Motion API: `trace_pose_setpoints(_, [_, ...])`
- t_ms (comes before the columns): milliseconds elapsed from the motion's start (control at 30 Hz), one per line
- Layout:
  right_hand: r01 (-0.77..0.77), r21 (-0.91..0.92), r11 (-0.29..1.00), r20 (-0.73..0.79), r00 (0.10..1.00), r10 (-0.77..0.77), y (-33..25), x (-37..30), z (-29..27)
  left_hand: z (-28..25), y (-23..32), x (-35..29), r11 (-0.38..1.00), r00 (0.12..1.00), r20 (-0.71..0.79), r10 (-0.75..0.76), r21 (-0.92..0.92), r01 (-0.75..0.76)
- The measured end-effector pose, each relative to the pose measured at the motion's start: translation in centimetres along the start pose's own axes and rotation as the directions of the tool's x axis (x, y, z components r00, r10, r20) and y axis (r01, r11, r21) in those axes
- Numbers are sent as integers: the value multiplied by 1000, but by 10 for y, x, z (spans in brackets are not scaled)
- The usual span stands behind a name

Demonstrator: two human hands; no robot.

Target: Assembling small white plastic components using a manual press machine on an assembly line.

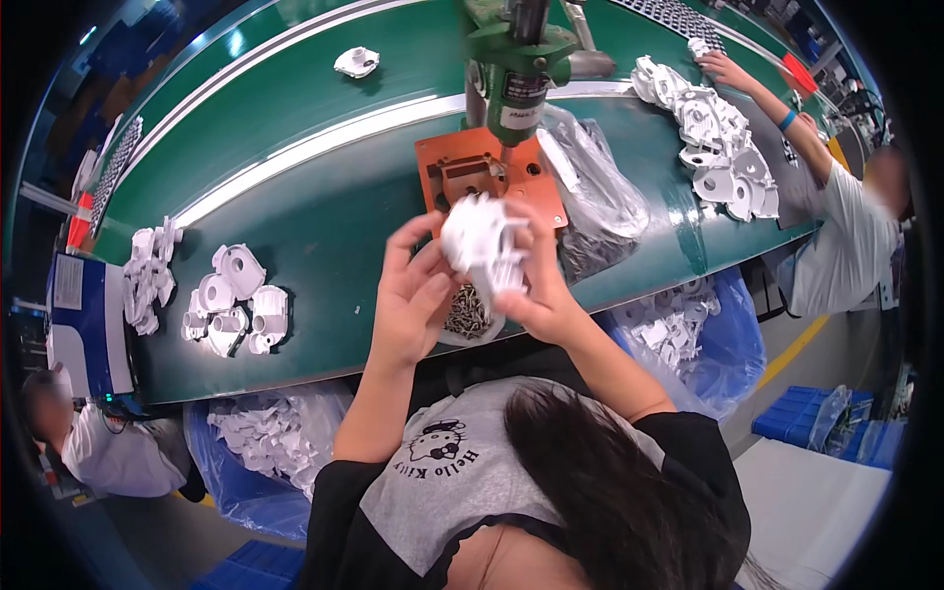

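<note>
Between my hands is a white plastic housing point(477, 236), slightly blurred, just in front of the orange base of a green press. My right hand point(541, 270) grips its right side, with the thumb at the lower edge. My left hand point(418, 285) has its fingers curled against the left side, and the fingertips are partly hidden behind the housing. Below the housing, a bag or tray of small metal screws point(467, 315) lies near the table's front edge. The press point(516, 93) stands over its orange base point(433, 157), which carries a fixture.
White housings lie in groups at the left point(236, 300) and a larger pile point(723, 147) at the right. A clear plastic bag point(600, 187) rests beside the press. Blue-lined bins point(733, 334) of white parts stand below the table. A co-worker's hand point(723, 69) reaches in at the upper right.
</note>
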State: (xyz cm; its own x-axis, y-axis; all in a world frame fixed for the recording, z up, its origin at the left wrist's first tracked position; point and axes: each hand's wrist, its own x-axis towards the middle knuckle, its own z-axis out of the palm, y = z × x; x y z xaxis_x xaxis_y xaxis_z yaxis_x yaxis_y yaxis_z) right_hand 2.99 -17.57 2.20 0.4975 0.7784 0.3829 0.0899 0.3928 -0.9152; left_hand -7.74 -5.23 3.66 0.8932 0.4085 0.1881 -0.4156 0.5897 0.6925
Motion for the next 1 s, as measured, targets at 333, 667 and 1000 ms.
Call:
trace_pose_setpoints(333, [-1, -255, 967, -207, 977, -53, 4, 4, -37, -21, -23, 17, 760, 985, -11, 171, 638, -125])
trace_pose_setpoints(667, [-455, -841, 295, -467, 884, 32, 75, 32, -156, -24, -27, 91, -460, 819, 562, 118, 761, -457])
trace_pose_setpoints(1000, [-409, -761, 504, -556, 811, -181, 72, 31, -155, -44, -26, 92, -320, 839, 541, 55, 806, -499])
